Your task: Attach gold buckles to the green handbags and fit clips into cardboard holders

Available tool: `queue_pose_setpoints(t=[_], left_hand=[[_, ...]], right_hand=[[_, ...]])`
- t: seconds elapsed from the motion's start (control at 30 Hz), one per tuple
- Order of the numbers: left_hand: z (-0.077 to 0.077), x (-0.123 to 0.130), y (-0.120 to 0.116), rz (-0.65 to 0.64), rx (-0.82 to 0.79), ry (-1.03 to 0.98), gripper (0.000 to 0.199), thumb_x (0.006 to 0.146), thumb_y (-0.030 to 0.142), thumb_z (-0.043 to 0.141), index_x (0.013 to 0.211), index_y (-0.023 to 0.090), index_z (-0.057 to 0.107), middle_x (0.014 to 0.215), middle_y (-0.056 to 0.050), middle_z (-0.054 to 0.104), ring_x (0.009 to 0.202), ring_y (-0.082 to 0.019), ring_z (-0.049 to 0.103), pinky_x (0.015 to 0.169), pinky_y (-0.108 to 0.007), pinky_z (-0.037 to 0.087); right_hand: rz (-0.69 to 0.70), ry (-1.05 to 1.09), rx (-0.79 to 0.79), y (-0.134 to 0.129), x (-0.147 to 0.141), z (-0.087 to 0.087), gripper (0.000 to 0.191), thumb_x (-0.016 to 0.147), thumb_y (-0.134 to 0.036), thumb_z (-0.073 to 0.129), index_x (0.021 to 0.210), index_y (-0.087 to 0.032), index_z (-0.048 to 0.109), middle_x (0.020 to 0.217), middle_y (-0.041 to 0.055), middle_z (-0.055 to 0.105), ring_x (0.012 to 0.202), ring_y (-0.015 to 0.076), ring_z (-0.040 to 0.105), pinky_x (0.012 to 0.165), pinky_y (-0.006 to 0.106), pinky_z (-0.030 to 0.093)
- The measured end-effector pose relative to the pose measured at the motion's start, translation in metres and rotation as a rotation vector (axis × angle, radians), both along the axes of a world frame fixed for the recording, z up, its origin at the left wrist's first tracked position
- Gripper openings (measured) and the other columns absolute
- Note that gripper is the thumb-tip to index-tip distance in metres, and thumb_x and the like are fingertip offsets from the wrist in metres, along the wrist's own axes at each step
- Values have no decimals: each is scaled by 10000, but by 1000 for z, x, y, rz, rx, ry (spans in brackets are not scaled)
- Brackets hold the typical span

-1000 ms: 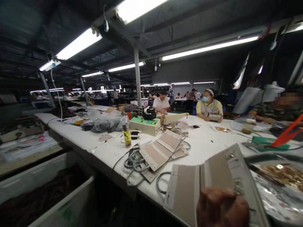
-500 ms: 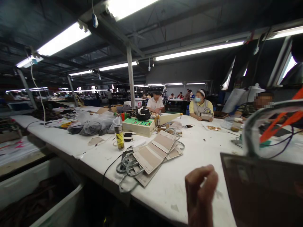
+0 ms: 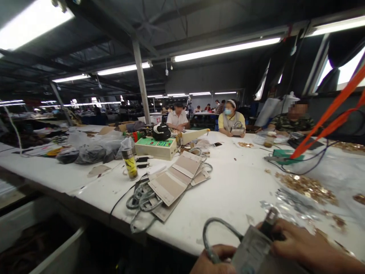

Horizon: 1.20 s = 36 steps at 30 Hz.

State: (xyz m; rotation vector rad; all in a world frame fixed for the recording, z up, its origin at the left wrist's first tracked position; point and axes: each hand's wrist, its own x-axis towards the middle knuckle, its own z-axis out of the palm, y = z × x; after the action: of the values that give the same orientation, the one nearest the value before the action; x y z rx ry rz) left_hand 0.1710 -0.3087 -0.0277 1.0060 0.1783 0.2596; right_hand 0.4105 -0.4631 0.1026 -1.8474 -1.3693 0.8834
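At the bottom of the view, a greyish bag piece [image 3: 252,249] with a looped grey handle [image 3: 221,221] is held low over the table edge. My left hand [image 3: 215,260] has its fingers wrapped round the piece near the foot of the handle. My right hand [image 3: 299,239] is at the piece's right side, its fingers closed on a small dark part with a shiny metal end [image 3: 269,222]. Whether that part is attached to the piece cannot be told. Beyond lies a stack of flat beige bag pieces [image 3: 175,179] with grey handles.
On the white table [image 3: 225,179] stand a green-topped machine [image 3: 156,147], a yellow bottle [image 3: 130,164] and plastic bags [image 3: 97,147]. Gold metal pieces [image 3: 308,186] and a green tool [image 3: 288,156] with cords lie right. Several people sit beyond. A white bin [image 3: 59,253] is lower left.
The bag piece has come down from the raised position at the right to the bottom centre. Both hands are now on it; one hand was empty-looking and raised before. The view has shifted right.
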Motion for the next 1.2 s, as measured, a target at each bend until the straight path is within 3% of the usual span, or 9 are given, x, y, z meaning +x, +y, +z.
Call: queue_pose_setpoints(t=[0.07, 0.13, 0.33, 0.53, 0.63, 0.73, 0.87, 1.0, 1.2], left_hand=[[-14, -3, -14, 26, -73, 63, 680, 626, 483, 923, 1166, 110, 744, 1123, -186, 736, 1066, -369, 693, 933, -415, 489], [-25, -2, -29, 105, -205, 135, 697, 599, 475, 938, 1161, 114, 739, 1093, -183, 744, 1015, -353, 708, 880, -390, 513], [-49, 12, -54, 282, -316, 372, 627, 656, 470, 905, 1134, 100, 739, 968, -165, 767, 866, -296, 732, 749, -325, 539], [-49, 25, -61, 429, -342, 409, 578, 632, 413, 913, 1096, 114, 742, 946, -132, 776, 846, -282, 736, 770, -336, 562], [-46, 30, -65, 479, -357, 418, 546, 613, 399, 917, 1046, 117, 742, 912, -120, 777, 828, -281, 737, 757, -338, 567], [-44, 37, -69, 503, -387, 432, 525, 602, 399, 917, 1004, 113, 736, 873, -113, 774, 767, -269, 734, 722, -335, 566], [-43, 48, -73, 533, -396, 424, 493, 592, 382, 915, 956, 110, 724, 829, -104, 767, 726, -256, 725, 685, -320, 553], [-43, 54, -75, 569, -379, 430, 465, 590, 379, 912, 919, 115, 716, 799, -94, 757, 709, -251, 717, 668, -314, 542], [-41, 56, -76, 604, -355, 446, 430, 589, 365, 902, 896, 121, 726, 777, -80, 744, 693, -228, 698, 651, -292, 517]], right_hand=[[171, 145, -81, 23, -6, -9, 328, 781, -414, 635, 900, -152, 794, 896, 58, 757, 858, 296, 696, 715, 310, 559], [227, 189, -86, 44, -3, -25, 327, 761, -350, 623, 947, -141, 794, 922, 48, 752, 885, 274, 683, 761, 300, 536], [198, 90, -186, 76, 24, -76, 267, 690, -245, 656, 902, -167, 799, 797, 5, 732, 731, 191, 639, 656, 247, 485], [23, -124, -172, 80, 38, -96, 219, 725, -315, 742, 901, -196, 795, 814, 19, 742, 744, 201, 645, 674, 270, 464], [-235, -288, 47, 67, 30, -90, 215, 835, -368, 695, 946, -207, 785, 829, 31, 740, 755, 201, 645, 708, 295, 455], [-499, -306, 369, 45, 7, -73, 225, 910, -397, 659, 815, -206, 733, 699, 6, 672, 640, 163, 583, 635, 286, 423], [-659, 142, 652, 24, -31, -64, 399, 945, -439, 671, 636, -212, 565, 547, -30, 527, 489, 129, 472, 501, 270, 370], [-673, 669, 821, 30, -52, -85, 411, 941, -413, 680, 628, -216, 502, 530, -47, 476, 436, 117, 440, 440, 257, 366], [-792, 932, 896, 43, -56, -112, 403, 912, -392, 673, 625, -213, 454, 520, -66, 423, 428, 104, 398, 427, 242, 350]])
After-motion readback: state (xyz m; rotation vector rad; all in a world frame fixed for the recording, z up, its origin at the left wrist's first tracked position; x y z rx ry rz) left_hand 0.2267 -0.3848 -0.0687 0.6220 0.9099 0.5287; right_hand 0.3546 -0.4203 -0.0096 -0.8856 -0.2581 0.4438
